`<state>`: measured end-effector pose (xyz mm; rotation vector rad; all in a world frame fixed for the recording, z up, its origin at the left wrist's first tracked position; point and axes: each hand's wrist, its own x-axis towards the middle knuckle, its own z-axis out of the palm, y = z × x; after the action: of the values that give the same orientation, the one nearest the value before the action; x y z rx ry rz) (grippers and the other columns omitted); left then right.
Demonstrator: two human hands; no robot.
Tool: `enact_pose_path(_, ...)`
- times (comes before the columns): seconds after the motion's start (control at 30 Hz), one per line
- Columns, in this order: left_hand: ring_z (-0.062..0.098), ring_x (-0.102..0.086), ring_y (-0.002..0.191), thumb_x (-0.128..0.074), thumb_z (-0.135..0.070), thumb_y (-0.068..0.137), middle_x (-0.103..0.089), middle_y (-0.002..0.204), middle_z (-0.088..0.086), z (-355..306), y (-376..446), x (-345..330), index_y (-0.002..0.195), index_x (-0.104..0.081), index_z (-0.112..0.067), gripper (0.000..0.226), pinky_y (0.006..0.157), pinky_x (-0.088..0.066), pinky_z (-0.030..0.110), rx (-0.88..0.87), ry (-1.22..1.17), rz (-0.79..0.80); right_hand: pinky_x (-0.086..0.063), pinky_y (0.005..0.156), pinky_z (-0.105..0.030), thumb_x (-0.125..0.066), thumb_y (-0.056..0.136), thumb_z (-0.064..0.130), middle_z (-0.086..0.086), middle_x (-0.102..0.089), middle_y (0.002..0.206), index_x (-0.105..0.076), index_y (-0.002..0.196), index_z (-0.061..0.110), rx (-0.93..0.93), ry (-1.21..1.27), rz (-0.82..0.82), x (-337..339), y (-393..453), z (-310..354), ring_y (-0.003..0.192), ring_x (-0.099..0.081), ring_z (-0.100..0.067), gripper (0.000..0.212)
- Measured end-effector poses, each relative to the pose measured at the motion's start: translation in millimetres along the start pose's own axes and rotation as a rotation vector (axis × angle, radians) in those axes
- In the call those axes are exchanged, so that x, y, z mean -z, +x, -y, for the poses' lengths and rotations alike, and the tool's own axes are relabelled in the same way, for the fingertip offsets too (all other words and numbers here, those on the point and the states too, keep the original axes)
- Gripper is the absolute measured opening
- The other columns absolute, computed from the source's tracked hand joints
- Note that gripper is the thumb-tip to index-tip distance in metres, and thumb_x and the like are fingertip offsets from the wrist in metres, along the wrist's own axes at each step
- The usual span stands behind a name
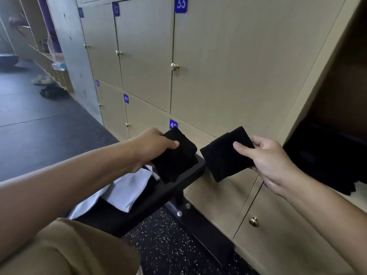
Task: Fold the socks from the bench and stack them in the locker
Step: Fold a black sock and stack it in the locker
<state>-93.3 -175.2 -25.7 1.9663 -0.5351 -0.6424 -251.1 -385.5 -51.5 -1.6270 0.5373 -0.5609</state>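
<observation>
While I am watching from far off, my left hand point(153, 143) is gripping one folded black sock bundle point(174, 157), thumb pressed on top and fingers curled beneath, and it is hanging just above the far end of the black surface point(174, 191). Below and behind that hand, a white cloth point(127, 193) is lying on the surface, so if the grip is loosening, the bundle is likely dropping there and springing open. Folded knit tends to unroll once the pinch eases, and I would be refolding.

Between the two hands a gap is showing; the bundles are not touching, so nothing is snagging yet.

To the right, my right hand point(272, 161) is pinching a second folded black sock bundle point(226, 153), thumb on its face and fingers behind. It looks layered, with one edge stepping out, so I judge the layers are at risk of sliding apart if I am swinging it quickly.

Further right of that hand, the open locker point(341, 108) is waiting, dark inside, with dark fabric point(327, 165) already lying on its shelf. I cannot tell how neatly that pile is sitting. Setting both bundles in at once is risking a toppled stack or a clipped locker edge.
</observation>
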Motion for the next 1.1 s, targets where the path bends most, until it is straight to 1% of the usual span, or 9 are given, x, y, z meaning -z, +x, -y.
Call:
enact_pose_path(0.1, 0.033, -0.075, 0.096, -0.061, -0.025, 0.102, -0.076, 0.106, 0.019, -5.9, 0.0, -26.7, 0.115, -0.068, -0.001, 0.029, 0.084, -0.062, 0.044, 0.051, -0.082, 0.059, -0.053, 0.082, -0.025, -0.071, 0.094, 0.013, 0.007, -0.079, 0.091, -0.073, 0.097, 0.022, 0.107, -0.082, -0.149, 21.1, -11.7, 4.6, 0.089, -0.074, -0.008, 0.010)
enact_pose_path(0.2, 0.031, -0.074, 0.099, -0.058, -0.025, 0.103, -0.076, 0.107, 0.017, -14.4, 1.7, -55.6, 0.117, -0.067, -0.003, 0.028, 0.076, -0.061, 0.038, 0.127, -0.247, 0.128, -0.055, 0.074, -0.024, -0.071, 0.093, 0.015, 0.009, -0.077, 0.085, -0.072, 0.093, 0.023, 0.221, -0.209, -0.269, 35.8, -20.8, 7.9, 0.084, -0.073, -0.007, 0.009)
enact_pose_path(0.3, 0.029, -0.073, 0.103, -0.057, -0.024, 0.104, -0.076, 0.110, 0.016, -24.0, 4.4, -81.4, 0.118, -0.068, -0.002, 0.028, 0.087, -0.059, 0.039, 0.187, -0.428, 0.197, -0.058, 0.074, -0.026, -0.071, 0.093, 0.020, 0.013, -0.073, 0.084, -0.072, 0.096, 0.023, 0.349, -0.379, -0.336, 48.0, -28.7, 9.4, 0.084, -0.070, -0.004, 0.004)
enact_pose_path(0.47, 0.029, -0.072, 0.109, -0.061, -0.033, 0.102, -0.076, 0.115, 0.016, -34.8, 9.7, -104.0, 0.126, -0.068, -0.005, 0.038, 0.101, -0.055, 0.042, 0.224, -0.576, 0.268, -0.047, 0.076, -0.016, -0.072, 0.093, 0.018, 0.024, -0.060, 0.084, -0.072, 0.100, 0.018, 0.715, -0.771, -0.359, 53.5, -46.9, 11.0, 0.086, -0.060, -0.004, 0.008)
enact_pose_path(0.57, 0.026, -0.074, 0.105, -0.057, -0.039, 0.103, -0.076, 0.116, 0.015, -47.1, 0.6, -110.1, 0.124, -0.069, -0.007, 0.039, 0.088, -0.059, 0.037, 0.215, -0.649, 0.332, -0.049, 0.083, -0.022, -0.075, 0.088, 0.004, 0.010, -0.070, 0.096, -0.075, 0.105, 0.012, 0.933, -0.954, -0.290, 56.4, -55.0, 9.0, 0.091, -0.060, -0.012, 0.018)
enact_pose_path(0.7, 0.023, -0.074, 0.102, -0.062, -0.040, 0.098, -0.076, 0.116, 0.012, -58.4, -18.6, -114.9, 0.117, -0.074, -0.009, 0.039, 0.089, -0.055, 0.035, 0.134, -0.619, 0.425, -0.053, 0.091, -0.028, -0.074, 0.089, -0.002, -0.002, -0.073, 0.114, -0.075, 0.112, 0.005, 1.141, -1.067, -0.219, 63.3, -65.0, 4.9, 0.097, -0.065, -0.022, 0.024)
enact_pose_path(0.87, 0.028, -0.075, 0.097, -0.068, -0.024, 0.096, -0.077, 0.110, 0.016, -64.5, -40.1, -121.4, 0.117, -0.073, -0.004, 0.029, 0.086, -0.057, 0.037, 0.052, -0.582, 0.298, -0.054, 0.090, -0.036, -0.066, 0.099, 0.014, -0.005, -0.071, 0.121, -0.073, 0.116, 0.004, 1.178, -1.074, -0.144, 77.4, -74.4, 9.3, 0.103, -0.065, -0.026, 0.020)
enact_pose_path(0.97, 0.030, -0.076, 0.098, -0.070, -0.025, 0.095, -0.079, 0.104, 0.014, -71.3, -50.2, -124.0, 0.114, -0.074, -0.006, 0.027, 0.092, -0.059, 0.041, -0.010, -0.553, 0.222, -0.048, 0.102, -0.035, -0.058, 0.102, 0.037, -0.005, -0.069, 0.125, -0.072, 0.118, 0.005, 1.105, -1.015, -0.139, 82.3, -81.7, 16.9, 0.114, -0.061, -0.024, 0.038)
enact_pose_path(1.1, 0.027, -0.076, 0.097, -0.070, -0.024, 0.095, -0.079, 0.105, 0.011, -81.1, -59.1, -134.7, 0.115, -0.071, -0.010, 0.024, 0.085, -0.059, 0.037, -0.092, -0.602, 0.173, -0.036, 0.112, -0.029, -0.037, 0.104, 0.054, 0.001, -0.060, 0.137, -0.063, 0.132, 0.012, 0.935, -0.837, -0.221, 90.9, -91.1, 29.8, 0.131, -0.050, -0.014, 0.057)
